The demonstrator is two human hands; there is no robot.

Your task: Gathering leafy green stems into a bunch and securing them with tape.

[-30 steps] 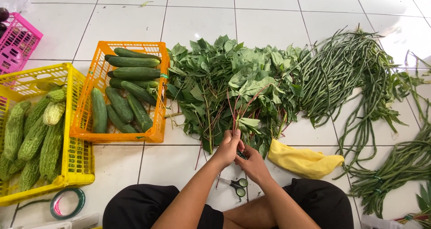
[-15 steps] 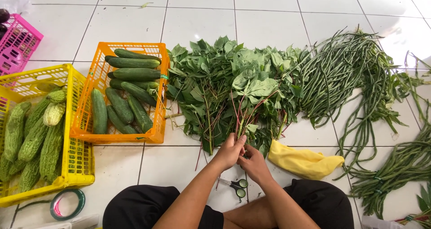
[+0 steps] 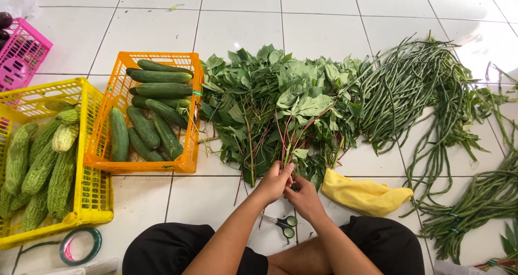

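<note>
Change since earlier frame: the left hand (image 3: pixel 274 182) sits slightly higher on the stems; the right hand (image 3: pixel 304 198) is tucked closer under it; the leaves look undisturbed.
Thing in hand: bunch of leafy stems (image 3: pixel 286 148), reddish-green, gathered at their cut ends just below frame centre.
Left hand state: fingers curled and pressed around the stem ends, gripping them.
Right hand state: fingers closed against the same stem ends from below right; whether it pinches a tie or only the stems, cannot tell.
Relation to hands: stems run up the frame from both hands; cut ends in the hands, leaves fanning toward the top. Left hand is the higher on the stems, nearer the leaves.
Long axis: near vertical in the frame, tilted slightly right at the leaf end.
Source pile: leafy greens (image 3: pixel 280 99) spread across frame centre, touching the held bunch.
Below hands: small green-handled scissors (image 3: pixel 286 225) on the tile, between the knees.
Right of hands: yellow cloth (image 3: pixel 366 195), then long beans (image 3: pixel 426 99) at right.
Left side: orange crate (image 3: pixel 190 145) of cucumbers (image 3: pixel 156 80); yellow crate (image 3: pixel 91 194) of bitter gourds (image 3: pixel 38 170); pink crate (image 3: pixel 21 53) upper left; tape roll (image 3: pixel 80 246) lower left.
</note>
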